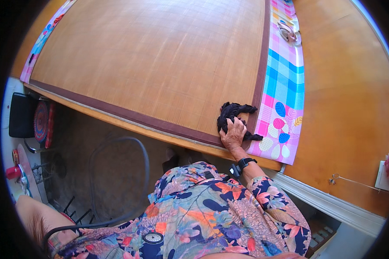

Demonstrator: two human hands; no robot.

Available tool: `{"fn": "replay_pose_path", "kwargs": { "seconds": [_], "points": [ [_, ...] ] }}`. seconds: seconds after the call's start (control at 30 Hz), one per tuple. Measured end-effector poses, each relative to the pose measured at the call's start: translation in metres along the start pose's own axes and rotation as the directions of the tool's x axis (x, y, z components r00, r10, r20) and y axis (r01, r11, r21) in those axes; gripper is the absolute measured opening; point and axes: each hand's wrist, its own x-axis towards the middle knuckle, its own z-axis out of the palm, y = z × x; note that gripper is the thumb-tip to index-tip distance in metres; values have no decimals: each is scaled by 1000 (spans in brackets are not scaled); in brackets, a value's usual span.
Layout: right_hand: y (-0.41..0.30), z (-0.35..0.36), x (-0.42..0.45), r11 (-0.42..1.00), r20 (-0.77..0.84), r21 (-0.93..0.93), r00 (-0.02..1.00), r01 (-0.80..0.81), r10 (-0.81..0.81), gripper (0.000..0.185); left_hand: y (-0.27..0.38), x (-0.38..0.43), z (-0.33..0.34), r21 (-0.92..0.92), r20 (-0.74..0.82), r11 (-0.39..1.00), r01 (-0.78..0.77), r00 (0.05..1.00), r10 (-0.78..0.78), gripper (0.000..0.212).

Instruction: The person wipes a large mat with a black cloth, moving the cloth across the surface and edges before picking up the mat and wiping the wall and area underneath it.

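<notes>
My right hand [233, 132] rests on a crumpled black cloth [230, 111], its fingers bent over the fabric. Beneath the cloth lies a bamboo sleeping mat [155, 61] with a dark brown fabric border [116, 108]; hand and cloth are at its near right corner. Loose ends of the cloth spread to the right, reaching over the border. A dark strap with a small device [241, 166] circles my right wrist. My left hand is out of view; only part of the left arm [32, 212] shows at the lower left.
A pink and blue patterned sheet [283, 97] edges the mat, with a bundled item [287, 32] on it. Brown panelling [343, 97] stands on the right. A dark cable [146, 162] loops beside me over the floor. At left are a black chair [21, 115] and a round patterned item [41, 121].
</notes>
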Motion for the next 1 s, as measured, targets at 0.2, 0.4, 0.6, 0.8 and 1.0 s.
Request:
{"fn": "replay_pose_path", "kwargs": {
  "seconds": [0.2, 0.4, 0.6, 0.8, 1.0],
  "points": [
    [-3, 6, 5, 999, -49, 33, 998, 29, -27, 61, -27, -29, 7, 108, 57, 983, 151, 986, -158, 48],
    [0, 13, 1, 1000, -30, 9, 999, 13, -13, 63, -36, -36, 18, 168, 78, 964, 207, 972, -223, 46],
    [-5, 0, 7, 999, -51, 30, 998, 24, -23, 60, -42, -45, 31, 207, 55, 943, 260, 959, -276, 44],
    [-9, 3, -2, 999, -63, 27, 998, 32, -30, 59, -47, -50, 34, 238, 37, 926, 292, 950, -309, 42],
    [-4, 27, -19, 998, -77, 18, 996, 52, -50, 58, -46, -26, 34, 270, 99, 946, 179, 972, -212, 41]
  ]
}}
